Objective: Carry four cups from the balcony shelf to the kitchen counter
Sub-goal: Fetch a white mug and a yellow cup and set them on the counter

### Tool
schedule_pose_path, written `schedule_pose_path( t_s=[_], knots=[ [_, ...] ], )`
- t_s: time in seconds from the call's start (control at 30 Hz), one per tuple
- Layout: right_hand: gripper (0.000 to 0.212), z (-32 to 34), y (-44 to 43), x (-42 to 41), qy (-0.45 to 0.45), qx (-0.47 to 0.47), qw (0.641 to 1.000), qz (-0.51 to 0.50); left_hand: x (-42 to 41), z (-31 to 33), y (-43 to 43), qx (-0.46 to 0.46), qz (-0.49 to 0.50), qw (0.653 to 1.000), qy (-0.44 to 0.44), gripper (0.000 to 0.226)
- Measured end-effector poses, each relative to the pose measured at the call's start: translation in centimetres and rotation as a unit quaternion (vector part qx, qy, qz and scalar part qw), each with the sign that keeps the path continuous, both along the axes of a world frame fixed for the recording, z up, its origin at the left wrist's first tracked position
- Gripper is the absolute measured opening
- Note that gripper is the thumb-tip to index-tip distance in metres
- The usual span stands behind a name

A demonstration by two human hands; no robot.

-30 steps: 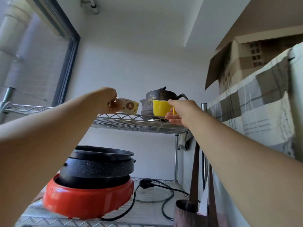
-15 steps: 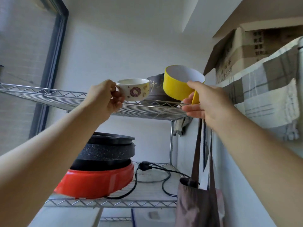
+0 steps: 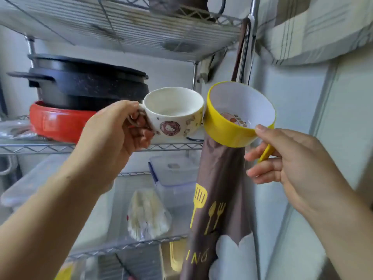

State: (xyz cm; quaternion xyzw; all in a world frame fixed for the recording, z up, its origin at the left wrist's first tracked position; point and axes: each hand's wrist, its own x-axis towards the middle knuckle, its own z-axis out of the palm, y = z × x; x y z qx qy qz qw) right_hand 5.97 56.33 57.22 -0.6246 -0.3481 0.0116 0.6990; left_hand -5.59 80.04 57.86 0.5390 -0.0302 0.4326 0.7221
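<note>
My left hand (image 3: 115, 130) grips the handle of a white cup (image 3: 174, 116) with a cartoon print, held upright in front of the wire shelf (image 3: 125, 31). My right hand (image 3: 290, 160) holds a yellow cup (image 3: 228, 130) with a white inside by its yellow handle; this cup is tilted toward me. The two cups touch rim to rim in mid-air, well below the top shelf.
A black pot (image 3: 86, 85) on a red electric base (image 3: 58, 122) sits on the middle shelf. A dark teapot (image 3: 181, 5) stands on the top shelf. A brown apron (image 3: 220, 199) hangs from the right post. Plastic boxes (image 3: 173, 178) and a bag (image 3: 147, 215) lie lower down.
Both cups have come down off the top shelf and toward me. They now hang at the height of the middle shelf, and the view has dropped with them.
</note>
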Motion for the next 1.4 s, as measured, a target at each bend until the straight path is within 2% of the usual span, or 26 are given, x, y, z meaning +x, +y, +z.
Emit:
schedule_pose_path(
  t_s=[0.37, 0.43, 0.53, 0.77, 0.93, 1.07, 1.3, 1.4],
  knots=[
    [0.026, -17.4, -5.8, -3.1, 0.143, -0.096, 0.983, -0.068, 1.3, -17.0, -3.3, -0.106, -0.041, 0.979, 0.167, 0.032],
    [0.032, -19.6, -7.0, -3.8, 0.158, -0.102, 0.979, -0.074, 1.4, -19.8, -4.2, -0.116, -0.051, 0.972, 0.197, 0.036],
    [0.041, -22.8, -9.0, -4.9, 0.178, -0.116, 0.972, -0.098, 1.4, -23.7, -5.8, -0.1, -0.085, 0.964, 0.23, 0.041],
    [0.034, -27.6, -15.9, -8.2, 0.216, -0.117, 0.947, -0.207, 2.7, -30.4, -11.4, -0.045, -0.23, 0.932, 0.276, 0.038],
    [0.027, -28.8, -21.8, -10.2, 0.253, -0.118, 0.902, -0.329, 4.6, -32.9, -16.9, -0.023, -0.363, 0.885, 0.291, 0.035],
    [0.021, -29.6, -26.4, -11.3, 0.295, -0.098, 0.853, -0.419, 7.0, -34.2, -22.4, -0.016, -0.443, 0.84, 0.313, 0.034],
    [0.019, -31.5, -35.2, -13.1, 0.316, -0.111, 0.778, -0.532, 12.6, -35.8, -34.1, 0.009, -0.5, 0.774, 0.389, 0.034],
    [0.023, -31.9, -39.6, -13.0, 0.333, -0.125, 0.748, -0.561, 15.4, -36.3, -39.7, 0.024, -0.516, 0.761, 0.393, 0.035]
  ],
)
